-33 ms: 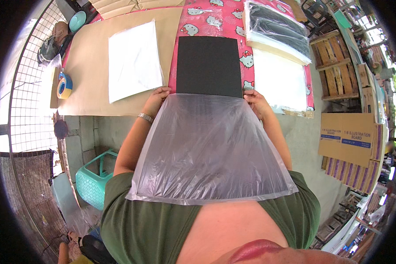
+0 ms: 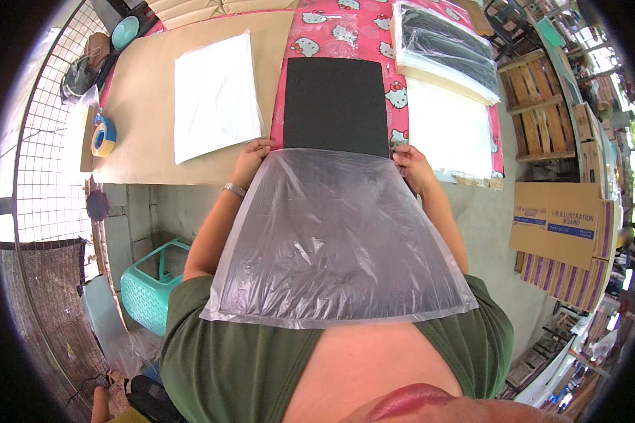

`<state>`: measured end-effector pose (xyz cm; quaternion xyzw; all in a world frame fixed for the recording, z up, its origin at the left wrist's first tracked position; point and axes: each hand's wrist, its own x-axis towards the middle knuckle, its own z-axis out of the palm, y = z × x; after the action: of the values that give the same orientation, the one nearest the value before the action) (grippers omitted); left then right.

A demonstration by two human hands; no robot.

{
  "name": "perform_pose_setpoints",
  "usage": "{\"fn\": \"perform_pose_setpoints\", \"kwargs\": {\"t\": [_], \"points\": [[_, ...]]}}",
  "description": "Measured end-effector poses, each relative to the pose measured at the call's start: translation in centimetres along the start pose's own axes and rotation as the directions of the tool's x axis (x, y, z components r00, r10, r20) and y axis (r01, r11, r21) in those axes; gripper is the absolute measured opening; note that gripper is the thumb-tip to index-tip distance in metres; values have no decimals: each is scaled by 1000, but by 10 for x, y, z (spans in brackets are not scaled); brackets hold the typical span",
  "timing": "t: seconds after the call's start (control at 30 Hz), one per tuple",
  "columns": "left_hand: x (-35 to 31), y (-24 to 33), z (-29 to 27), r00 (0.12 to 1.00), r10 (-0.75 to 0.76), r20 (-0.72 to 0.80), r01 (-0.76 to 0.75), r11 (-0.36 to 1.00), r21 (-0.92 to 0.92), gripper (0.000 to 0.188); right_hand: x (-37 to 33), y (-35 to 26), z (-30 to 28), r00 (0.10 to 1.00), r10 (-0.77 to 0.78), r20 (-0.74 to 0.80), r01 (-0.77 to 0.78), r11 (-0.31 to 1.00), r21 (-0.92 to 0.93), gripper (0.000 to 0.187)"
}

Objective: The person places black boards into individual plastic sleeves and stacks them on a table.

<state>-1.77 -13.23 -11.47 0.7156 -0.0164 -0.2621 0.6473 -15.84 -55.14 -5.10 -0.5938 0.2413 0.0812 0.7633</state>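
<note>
A clear plastic bag [image 2: 339, 240] spreads from the table's front edge toward my chest. Its far mouth edge lies over the near end of a flat black board [image 2: 335, 106], which rests on the table. My left hand [image 2: 252, 161] pinches the bag's left corner at the mouth, beside the board's near left corner. At the opposite corner, my right hand [image 2: 413, 168] grips the bag's edge between thumb and fingers. How far the board reaches inside the bag is hard to make out through the cloudy film.
White sheets in plastic [image 2: 217, 95] lie on brown paper [image 2: 137, 141] to the left, near a blue tape roll [image 2: 104, 136]. At right sit a wrapped stack of black boards [image 2: 444, 46] and a white stack [image 2: 449, 130]. A green stool [image 2: 152, 285] stands lower left; cardboard boxes [image 2: 554, 240] stand right.
</note>
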Motion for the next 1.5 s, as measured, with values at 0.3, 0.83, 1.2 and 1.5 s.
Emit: {"fn": "perform_pose_setpoints", "kwargs": {"t": [0.3, 0.83, 1.2, 1.5], "points": [[-104, 107, 37, 757, 579, 303, -653, 666, 361, 30, -112, -56, 51, 662, -556, 502, 733, 344, -586, 38], [-45, 101, 6, 996, 9, -85, -3, 998, 69, 32, -6, -27, 94, 971, -231, 63, 226, 802, -552, 21], [-31, 165, -142, 604, 635, -482, -85, 653, 752, 31, 14, 2, 108, 882, -471, -10, 395, 750, -530, 14], [-41, 230, -131, 426, 711, -560, 179, 540, 822, 26, 8, 9, 104, 835, -549, -26, 438, 694, -571, 13]]}}
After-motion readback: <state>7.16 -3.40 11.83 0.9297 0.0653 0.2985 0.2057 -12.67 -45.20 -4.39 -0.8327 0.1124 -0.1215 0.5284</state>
